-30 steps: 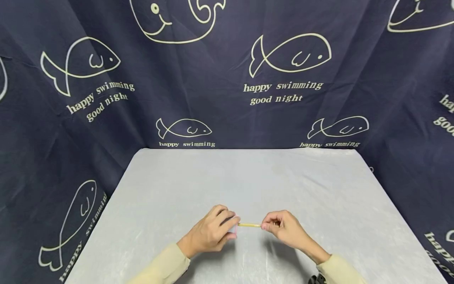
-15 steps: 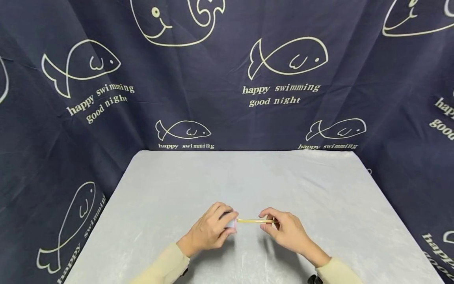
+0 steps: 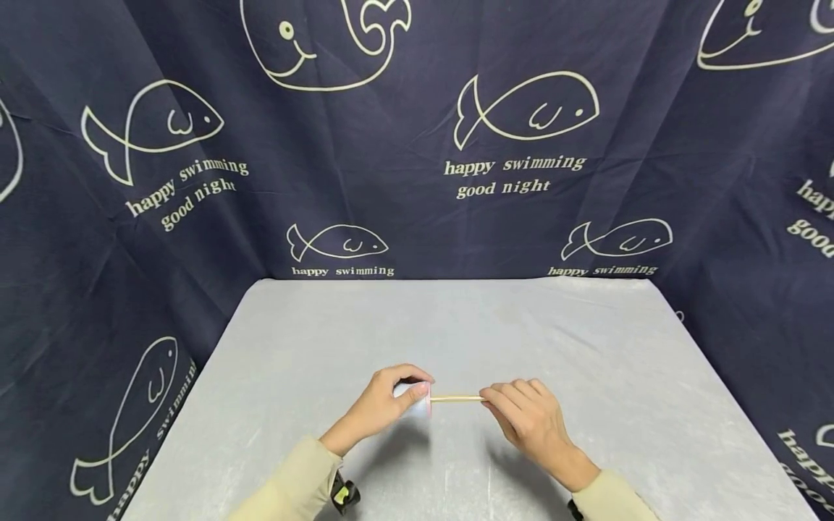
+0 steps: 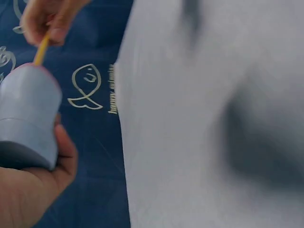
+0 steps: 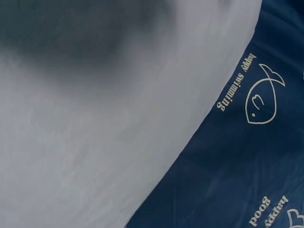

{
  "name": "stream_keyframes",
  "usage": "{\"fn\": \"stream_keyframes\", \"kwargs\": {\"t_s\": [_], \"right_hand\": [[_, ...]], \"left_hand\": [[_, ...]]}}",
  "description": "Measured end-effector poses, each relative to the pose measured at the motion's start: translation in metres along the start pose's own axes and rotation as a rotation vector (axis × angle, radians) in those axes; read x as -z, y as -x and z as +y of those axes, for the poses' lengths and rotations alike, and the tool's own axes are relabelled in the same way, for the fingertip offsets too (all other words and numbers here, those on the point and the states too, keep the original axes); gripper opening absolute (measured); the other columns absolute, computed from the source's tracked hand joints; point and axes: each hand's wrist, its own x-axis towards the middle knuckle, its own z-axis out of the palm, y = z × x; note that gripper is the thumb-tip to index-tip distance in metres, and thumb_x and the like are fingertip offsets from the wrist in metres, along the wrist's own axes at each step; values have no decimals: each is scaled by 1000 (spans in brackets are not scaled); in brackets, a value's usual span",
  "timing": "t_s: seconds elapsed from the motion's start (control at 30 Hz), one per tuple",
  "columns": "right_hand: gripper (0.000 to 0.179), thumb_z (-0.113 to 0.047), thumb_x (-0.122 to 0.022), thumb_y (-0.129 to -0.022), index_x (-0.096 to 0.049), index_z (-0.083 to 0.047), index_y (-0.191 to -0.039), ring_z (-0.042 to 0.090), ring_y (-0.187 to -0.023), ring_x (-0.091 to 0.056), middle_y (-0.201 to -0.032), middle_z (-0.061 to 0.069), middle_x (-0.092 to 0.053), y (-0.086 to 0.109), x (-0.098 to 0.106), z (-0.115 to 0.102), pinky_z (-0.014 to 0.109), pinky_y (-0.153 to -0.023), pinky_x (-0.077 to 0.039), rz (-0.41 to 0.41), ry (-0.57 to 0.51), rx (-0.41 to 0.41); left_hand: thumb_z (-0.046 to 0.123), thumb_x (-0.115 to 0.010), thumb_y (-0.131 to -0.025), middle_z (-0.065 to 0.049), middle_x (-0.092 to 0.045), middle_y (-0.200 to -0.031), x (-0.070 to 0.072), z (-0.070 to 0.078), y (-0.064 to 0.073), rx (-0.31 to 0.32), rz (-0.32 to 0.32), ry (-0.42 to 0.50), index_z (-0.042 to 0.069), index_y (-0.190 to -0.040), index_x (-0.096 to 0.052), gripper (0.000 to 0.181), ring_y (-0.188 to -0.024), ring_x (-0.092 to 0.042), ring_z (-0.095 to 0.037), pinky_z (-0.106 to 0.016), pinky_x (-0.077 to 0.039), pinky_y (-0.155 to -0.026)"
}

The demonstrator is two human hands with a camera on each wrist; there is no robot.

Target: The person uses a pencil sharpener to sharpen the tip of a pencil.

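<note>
Above the table, my left hand (image 3: 376, 407) grips a light blue-grey pencil sharpener (image 3: 404, 398) with a pink rim at its right-hand end. A yellow pencil (image 3: 455, 398) goes into that end and lies nearly level between my two hands. My right hand (image 3: 529, 420) pinches the pencil's outer part, the back of the hand turned up. In the left wrist view the rounded sharpener (image 4: 31, 107) rests against the left palm and thumb, and the pencil (image 4: 42, 49) leads up to the right fingertips. Inside the sharpener the pencil's tip is hidden. The right wrist view catches neither hand.
A pale grey cloth covers the table (image 3: 417, 325). Dark blue curtains (image 3: 417, 159) with fish drawings and lettering hang behind it and at both sides. Shadows of the hands fall on the cloth. A black wrist strap (image 3: 344, 493) shows at the left sleeve.
My right hand loosened on the pencil, then took it again with the hand rolled over, back up. My left fingers shifted round the sharpener, showing more of it. Both hands moved slightly away from me.
</note>
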Motion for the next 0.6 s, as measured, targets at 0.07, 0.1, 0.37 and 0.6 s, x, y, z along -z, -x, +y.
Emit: {"fn": "stream_keyframes", "kwargs": {"t_s": [0.07,0.1,0.37,0.6], "right_hand": [[32,-21,-52,-98,-70,-7,-76,9,-51,-48,-67,-3,-63,-2,0,0,16,-48,-29,31,14,44],[32,-22,-53,-98,-70,-8,-75,8,-50,-46,-65,-3,-62,-3,0,0,14,-47,-28,34,6,50],[12,-28,-70,-84,-65,-23,-75,-6,-47,-38,-63,-16,-60,1,2,-3,8,-43,-27,-293,-271,-276],[11,-15,-76,-77,-67,-11,-72,-5,-45,-34,-55,-14,-50,3,7,0,16,-43,-28,-764,-791,-922]], "left_hand": [[23,-57,-95,-6,-69,-104,1,1,-1,13,-39,18,7,-106,-69,22,-101,-61,-19,-31,-46,-90],[22,-57,-95,-5,-68,-104,0,0,-1,2,-49,13,8,-106,-68,21,-99,-61,-18,-29,-46,-89],[10,-65,-88,-3,-59,-92,-17,-23,14,-329,100,-142,6,-109,-64,22,-80,-53,-12,-21,-46,-71],[30,-52,-97,-2,-56,-98,-29,-39,22,-643,182,-453,5,-112,-61,30,-88,-47,-12,-16,-43,-75]]}}
